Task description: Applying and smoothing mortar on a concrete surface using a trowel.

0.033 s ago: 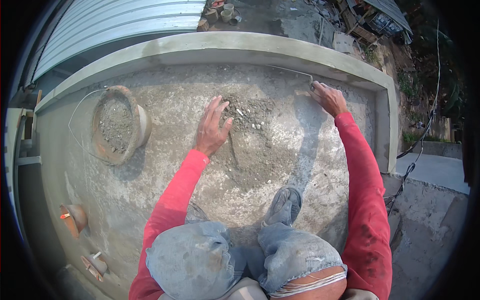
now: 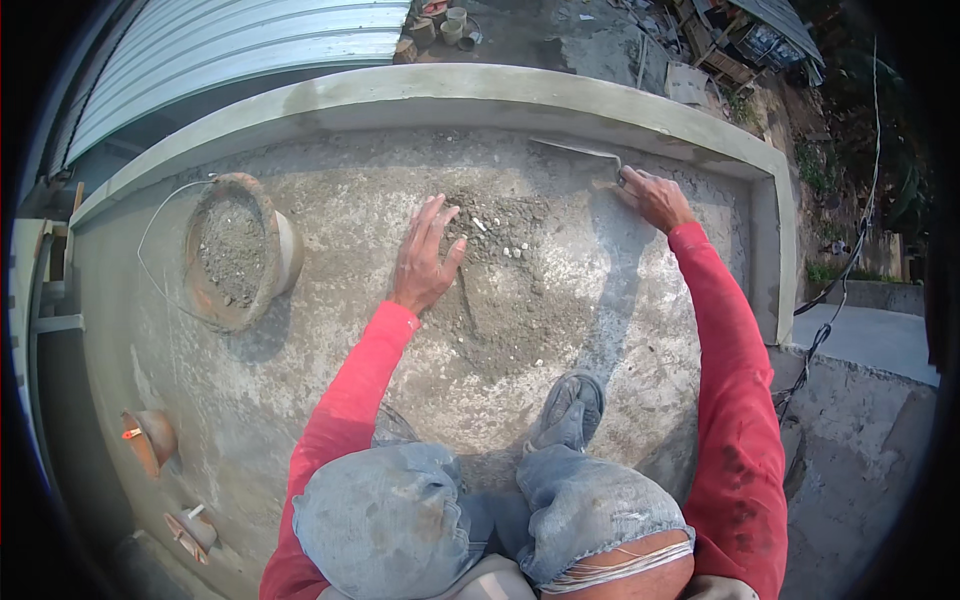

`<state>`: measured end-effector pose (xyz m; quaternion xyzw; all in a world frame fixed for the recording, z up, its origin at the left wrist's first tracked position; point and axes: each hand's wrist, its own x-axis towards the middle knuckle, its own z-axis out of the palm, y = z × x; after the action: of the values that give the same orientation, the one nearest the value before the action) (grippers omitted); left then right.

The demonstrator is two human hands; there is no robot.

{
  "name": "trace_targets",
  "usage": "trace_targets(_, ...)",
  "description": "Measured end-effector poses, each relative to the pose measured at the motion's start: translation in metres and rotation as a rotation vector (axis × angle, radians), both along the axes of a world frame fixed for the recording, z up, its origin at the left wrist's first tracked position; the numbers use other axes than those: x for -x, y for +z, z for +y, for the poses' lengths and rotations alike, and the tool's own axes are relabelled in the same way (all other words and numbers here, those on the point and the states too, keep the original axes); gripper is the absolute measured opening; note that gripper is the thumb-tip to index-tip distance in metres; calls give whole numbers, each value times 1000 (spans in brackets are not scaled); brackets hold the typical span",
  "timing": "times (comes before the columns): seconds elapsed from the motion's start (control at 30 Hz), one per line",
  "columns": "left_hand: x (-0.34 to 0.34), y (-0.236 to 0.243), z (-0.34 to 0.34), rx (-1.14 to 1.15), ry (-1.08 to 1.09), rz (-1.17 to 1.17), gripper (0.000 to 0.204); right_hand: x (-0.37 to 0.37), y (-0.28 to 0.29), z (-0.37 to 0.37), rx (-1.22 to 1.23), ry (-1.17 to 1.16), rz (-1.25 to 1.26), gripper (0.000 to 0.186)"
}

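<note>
My right hand (image 2: 658, 198) is closed around the handle of a trowel (image 2: 575, 148). Its thin metal blade reaches left along the foot of the low concrete wall, at the far side. My left hand (image 2: 425, 255) is open, fingers stretched and thumb apart, at the left edge of a heap of grey mortar (image 2: 500, 230) with pale bits in it. I cannot tell whether that palm touches the floor. Loose mortar spreads from the heap toward my feet. To the left stands a bucket (image 2: 288, 250) with a wire handle, holding more mortar.
A low concrete wall (image 2: 470, 82) bends round the far and right sides. Two small orange-brown objects (image 2: 150, 440) stand at the lower left. My shoe (image 2: 568, 412) rests close to the mortar. Dark cables (image 2: 825, 330) hang beyond the wall, right.
The trowel blade has tilted slightly, so more of its face shows, and its tip has shifted a little nearer. My left hand has barely moved.
</note>
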<state>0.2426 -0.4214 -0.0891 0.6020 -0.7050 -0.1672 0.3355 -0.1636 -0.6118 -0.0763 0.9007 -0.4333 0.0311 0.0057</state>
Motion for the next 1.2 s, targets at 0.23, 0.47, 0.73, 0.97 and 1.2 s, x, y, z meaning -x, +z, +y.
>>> trace_targets(0.23,-14,-4,15,-83,13,-54,52,16,13,9,-67,24,73,38)
trace_targets(0.47,-4,-22,-14,-127,52,-98,62,0,5,61,-233,-29,14,33)
trace_targets(0.73,27,-23,-18,-170,-13,-19,61,-54,13,125,-372,-183,-88,33)
trace_targets(0.97,21,-4,6,-209,-112,211,54,-31,47,134,-708,-512,-671,37)
trace_targets(1.2,11,-22,-7,-137,128,62,70,-110,78,167,-1127,-510,-451,44)
